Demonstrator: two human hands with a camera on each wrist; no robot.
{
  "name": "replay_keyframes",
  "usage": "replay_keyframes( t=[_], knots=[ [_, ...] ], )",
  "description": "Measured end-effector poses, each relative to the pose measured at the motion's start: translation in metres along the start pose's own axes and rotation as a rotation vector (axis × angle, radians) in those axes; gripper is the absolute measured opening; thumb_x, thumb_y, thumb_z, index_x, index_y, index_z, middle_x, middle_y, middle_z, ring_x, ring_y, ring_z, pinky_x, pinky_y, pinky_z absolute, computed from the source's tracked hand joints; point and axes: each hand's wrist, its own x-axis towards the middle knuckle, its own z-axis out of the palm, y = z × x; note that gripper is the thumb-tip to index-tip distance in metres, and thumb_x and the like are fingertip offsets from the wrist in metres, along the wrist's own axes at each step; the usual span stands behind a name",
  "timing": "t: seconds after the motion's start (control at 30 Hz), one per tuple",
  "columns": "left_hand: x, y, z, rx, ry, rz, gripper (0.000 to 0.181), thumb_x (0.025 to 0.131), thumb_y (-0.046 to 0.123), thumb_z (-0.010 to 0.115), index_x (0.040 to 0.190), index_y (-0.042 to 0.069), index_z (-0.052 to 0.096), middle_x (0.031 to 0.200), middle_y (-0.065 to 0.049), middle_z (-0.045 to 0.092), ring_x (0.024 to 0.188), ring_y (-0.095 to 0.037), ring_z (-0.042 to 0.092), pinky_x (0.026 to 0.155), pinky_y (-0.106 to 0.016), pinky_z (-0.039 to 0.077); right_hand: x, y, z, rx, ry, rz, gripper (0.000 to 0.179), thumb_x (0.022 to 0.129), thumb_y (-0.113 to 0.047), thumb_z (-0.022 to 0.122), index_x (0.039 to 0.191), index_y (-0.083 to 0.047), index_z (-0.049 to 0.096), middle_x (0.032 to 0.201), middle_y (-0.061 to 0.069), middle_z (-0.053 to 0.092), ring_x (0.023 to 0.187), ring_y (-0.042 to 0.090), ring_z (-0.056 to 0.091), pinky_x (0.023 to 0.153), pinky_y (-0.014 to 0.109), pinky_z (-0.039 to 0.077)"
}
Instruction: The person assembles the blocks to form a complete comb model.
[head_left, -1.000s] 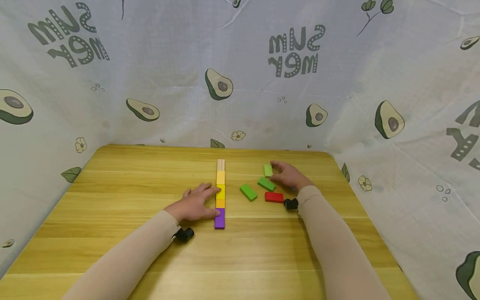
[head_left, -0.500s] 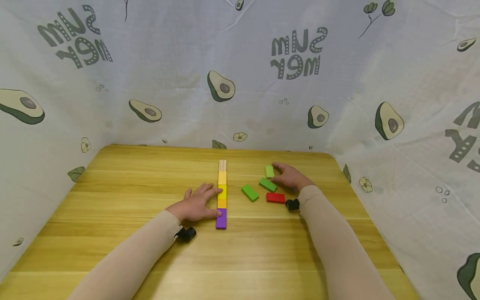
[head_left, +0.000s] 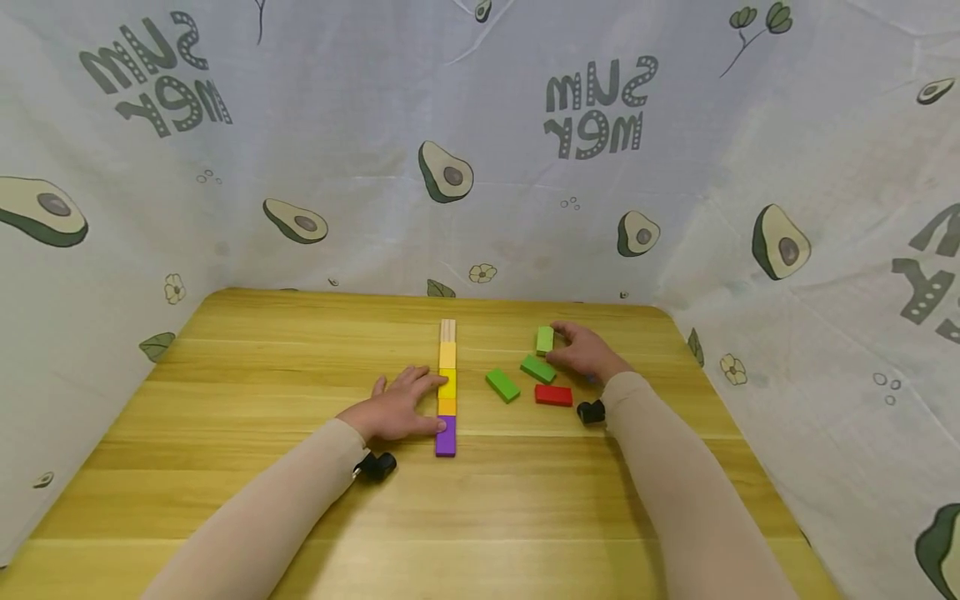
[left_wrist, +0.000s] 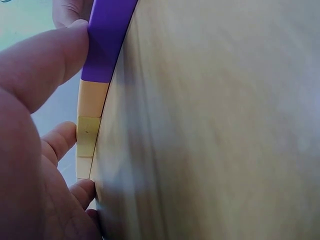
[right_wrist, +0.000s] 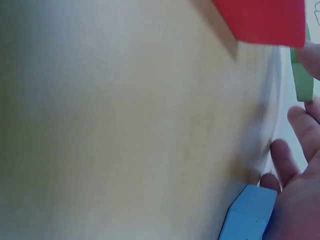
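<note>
A straight row of blocks runs away from me in the head view: a purple block [head_left: 446, 443] nearest, then an orange block [head_left: 447, 407], a yellow block [head_left: 452, 385], a pale orange block [head_left: 447, 355] and a bare-wood block [head_left: 447, 330]. My left hand [head_left: 393, 410] lies left of the row, thumb touching the purple block and a fingertip on the yellow one. To the right, my right hand [head_left: 588, 352] pinches a light green block [head_left: 544, 340] between thumb and finger. In the right wrist view this block [right_wrist: 303, 82] shows at the fingertips.
Two green blocks, one left [head_left: 502, 385] and one right [head_left: 537, 368], lie between the row and my right hand. A red block [head_left: 553, 395] sits closer to me. Under my right hand is a blue block [right_wrist: 248, 215]. Patterned cloth [head_left: 510, 225] stands behind the wooden table [head_left: 480, 517].
The light green block has shifted slightly right with my right hand, against the other loose blocks. My left hand stays at the row. The head view has drifted a little.
</note>
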Motion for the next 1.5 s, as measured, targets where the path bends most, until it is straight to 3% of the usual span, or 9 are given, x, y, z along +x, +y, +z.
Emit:
replay_keyframes(
  t=[0.2,0.37,0.67,0.87,1.03,1.27,1.5],
  knots=[
    [0.0,-0.001,-0.001,0.001,-0.003,0.002,0.083,0.094,0.058,0.07,0.165,0.03,0.036,0.177,-0.012,0.016,0.165,-0.038,0.007,0.124,-0.076,0.0,-0.013,-0.01,0.003,-0.035,0.039,-0.034,0.077,0.097,-0.032,0.072,0.161,-0.005,0.039,0.166,0.026,0.038,0.154,0.048,0.034,0.125,0.064,0.028],
    [0.0,-0.003,-0.001,0.005,-0.007,0.002,0.084,0.094,0.059,0.07,0.165,0.03,0.036,0.177,-0.012,0.016,0.165,-0.038,0.008,0.124,-0.077,0.0,-0.034,-0.037,0.016,-0.07,0.023,-0.143,0.068,0.097,-0.03,0.074,0.152,-0.001,0.049,0.152,0.025,0.054,0.143,0.045,0.048,0.12,0.063,0.038],
    [0.0,-0.002,-0.003,0.014,-0.013,0.01,0.084,0.095,0.06,0.069,0.165,0.03,0.035,0.177,-0.011,0.015,0.165,-0.037,0.006,0.124,-0.077,-0.001,-0.108,-0.097,0.072,-0.12,-0.083,-0.289,0.059,0.09,-0.028,0.082,0.138,-0.002,0.062,0.123,0.009,0.07,0.122,0.03,0.064,0.106,0.052,0.053],
    [0.001,-0.002,-0.002,0.01,-0.012,0.001,0.083,0.094,0.06,0.069,0.164,0.03,0.035,0.177,-0.012,0.016,0.165,-0.038,0.007,0.124,-0.077,0.0,-0.142,-0.115,0.107,-0.122,-0.2,-0.337,0.057,0.086,-0.029,0.086,0.133,-0.004,0.066,0.117,0.004,0.071,0.114,0.021,0.065,0.106,0.048,0.053],
    [0.001,-0.004,-0.001,0.009,-0.004,0.007,0.084,0.094,0.06,0.07,0.164,0.029,0.036,0.176,-0.012,0.017,0.165,-0.038,0.008,0.123,-0.077,0.001,-0.153,-0.121,0.128,-0.196,-0.246,-0.359,0.06,0.084,-0.034,0.088,0.133,-0.005,0.067,0.12,0.001,0.07,0.114,0.016,0.062,0.106,0.042,0.053],
    [0.002,-0.005,0.0,0.004,-0.006,0.009,0.085,0.093,0.061,0.07,0.164,0.03,0.036,0.177,-0.012,0.017,0.165,-0.038,0.007,0.124,-0.077,-0.001,-0.16,-0.128,0.143,-0.304,-0.178,-0.407,0.058,0.085,-0.035,0.089,0.132,-0.006,0.069,0.118,-0.001,0.073,0.111,0.014,0.062,0.102,0.036,0.053],
    [0.0,-0.004,-0.002,0.005,-0.013,0.002,0.084,0.094,0.06,0.069,0.165,0.029,0.036,0.177,-0.012,0.016,0.165,-0.039,0.007,0.124,-0.076,-0.001,-0.164,-0.139,0.148,-0.408,-0.163,-0.365,0.064,0.087,-0.041,0.087,0.137,-0.004,0.068,0.129,0.005,0.073,0.121,0.021,0.063,0.11,0.041,0.051]
  ],
)
